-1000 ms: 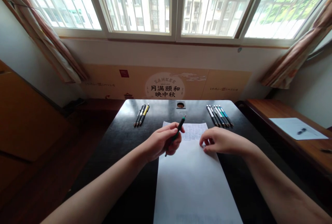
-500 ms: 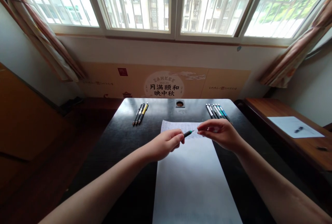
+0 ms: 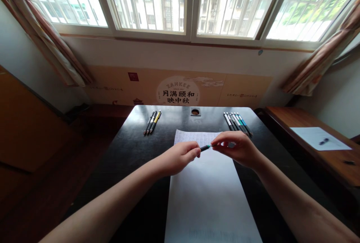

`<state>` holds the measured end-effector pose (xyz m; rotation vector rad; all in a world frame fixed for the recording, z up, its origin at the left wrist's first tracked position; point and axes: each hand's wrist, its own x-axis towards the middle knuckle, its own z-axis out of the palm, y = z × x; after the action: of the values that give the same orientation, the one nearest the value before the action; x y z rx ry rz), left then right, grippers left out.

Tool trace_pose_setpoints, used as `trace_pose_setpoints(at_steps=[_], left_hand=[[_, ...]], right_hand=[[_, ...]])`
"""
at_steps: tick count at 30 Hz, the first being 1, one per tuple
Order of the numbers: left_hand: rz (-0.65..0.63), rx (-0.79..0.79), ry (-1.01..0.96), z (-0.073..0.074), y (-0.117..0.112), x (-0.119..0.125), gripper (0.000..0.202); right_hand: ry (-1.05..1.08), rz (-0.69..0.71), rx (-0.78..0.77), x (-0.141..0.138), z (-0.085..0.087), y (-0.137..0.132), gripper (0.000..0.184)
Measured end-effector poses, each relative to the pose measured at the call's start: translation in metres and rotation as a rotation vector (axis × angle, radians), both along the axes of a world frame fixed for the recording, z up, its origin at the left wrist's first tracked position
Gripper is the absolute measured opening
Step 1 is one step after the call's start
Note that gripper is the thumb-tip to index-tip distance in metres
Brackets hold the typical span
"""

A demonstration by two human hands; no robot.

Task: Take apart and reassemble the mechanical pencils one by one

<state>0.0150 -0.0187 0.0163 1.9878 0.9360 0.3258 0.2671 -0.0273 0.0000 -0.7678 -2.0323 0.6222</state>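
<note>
My left hand (image 3: 182, 157) is closed round a dark pen (image 3: 205, 148) with a green band near its front end. The pen points right and tilts slightly up, its rear hidden in the fist. My right hand (image 3: 239, 147) pinches thumb and forefinger together at the pen's tip. Whatever small part lies between those fingertips is too hidden to make out. Both hands hover over a long white sheet of paper (image 3: 208, 190), whose far end (image 3: 191, 136) carries dense printed or written lines.
On the black table (image 3: 132, 160), three pens (image 3: 152, 122) lie at the far left and several pens (image 3: 237, 123) in a row at the far right. A square-rimmed hole (image 3: 195, 112) sits at the back edge. Rightward, a brown bench (image 3: 312, 121) bears a white sheet (image 3: 320, 138) with a dark object.
My right hand has moved slightly left and its fingertips now meet the pen tip, which stood bare before. The pen in my left hand has dipped a little.
</note>
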Motion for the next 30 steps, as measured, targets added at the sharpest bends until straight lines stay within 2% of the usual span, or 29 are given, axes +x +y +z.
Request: trace_pose_setpoints(at_steps=[6,12,16,20,26,30], left_hand=[[-0.010,0.056,0.044,0.003,-0.002,0.001,0.030],[0.001,0.081,0.073,0.004,-0.003,0.001,0.029],[0.014,0.152,0.103,0.001,-0.003,0.000,0.031],[0.014,0.256,0.145,-0.001,-0.005,0.001,0.030],[0.019,0.426,0.221,-0.006,-0.004,0.002,0.026],[0.035,0.523,0.200,-0.009,-0.001,-0.001,0.021]], right_hand=[[-0.051,0.020,0.017,-0.005,-0.002,-0.002,0.009],[-0.102,-0.013,0.025,-0.007,-0.002,-0.004,0.014],[-0.129,-0.065,0.014,-0.007,-0.003,-0.004,0.017],[-0.165,-0.106,-0.067,-0.009,-0.004,-0.002,0.022],[-0.286,-0.125,-0.230,-0.016,-0.012,0.001,0.041],[-0.306,-0.126,-0.346,-0.023,-0.016,-0.002,0.042]])
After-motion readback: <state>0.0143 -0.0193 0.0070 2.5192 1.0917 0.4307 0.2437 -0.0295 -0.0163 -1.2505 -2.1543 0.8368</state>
